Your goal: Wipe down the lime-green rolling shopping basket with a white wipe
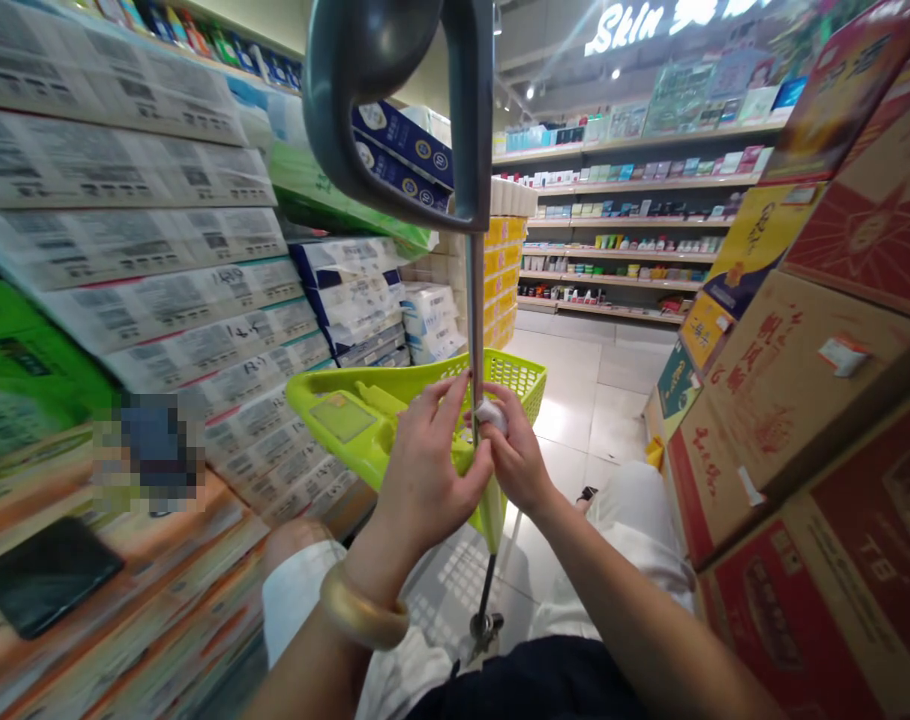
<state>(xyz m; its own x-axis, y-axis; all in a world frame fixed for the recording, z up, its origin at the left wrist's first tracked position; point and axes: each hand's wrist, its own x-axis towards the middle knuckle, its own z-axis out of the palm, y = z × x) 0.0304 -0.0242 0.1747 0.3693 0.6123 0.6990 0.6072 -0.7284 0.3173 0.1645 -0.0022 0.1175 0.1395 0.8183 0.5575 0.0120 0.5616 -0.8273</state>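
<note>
A lime-green shopping basket [350, 400] on wheels stands on the floor in front of me, its grey pull handle [395, 110] rising close to the camera on a thin metal rod [475, 300]. My left hand [425, 470], with a gold bangle on the wrist, rests against the rod at the basket's rim, fingers partly spread. My right hand [511, 450] pinches a small white object [491, 413] against the rod, fingers closed round it.
Stacked packs of tissue and boxes [162, 270] wall the left side. Red and brown cartons [822, 400] are piled on the right. A tiled aisle [590, 390] runs ahead to shelves of skincare goods [627, 250]. A dark phone [46, 575] lies on the left stack.
</note>
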